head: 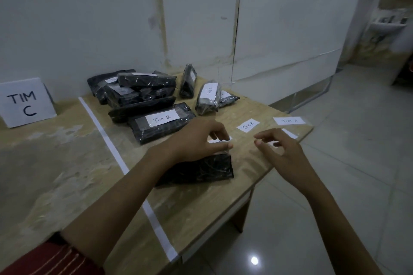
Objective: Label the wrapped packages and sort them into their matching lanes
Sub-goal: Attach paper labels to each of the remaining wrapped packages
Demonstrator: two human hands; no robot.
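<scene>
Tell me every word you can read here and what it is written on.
"TIM C": white standing card at the left.
"Tim B": white label on a flat black wrapped package.
"Tim C", sideways: paper label on a tilted black package.
"Tim A": each of two loose white paper slips on the wooden table.
Labels on the rear pile: too blurred.
Slip at the left hand: unreadable.

Left arm: dark red sleeve [44,259] with thin pale lengthwise stripes, covering the upper part only. Left forearm [125,196] and right forearm [330,219]: uncovered. Left grip [199,140] and right grip [281,152]: bare to the fingertips.
</scene>
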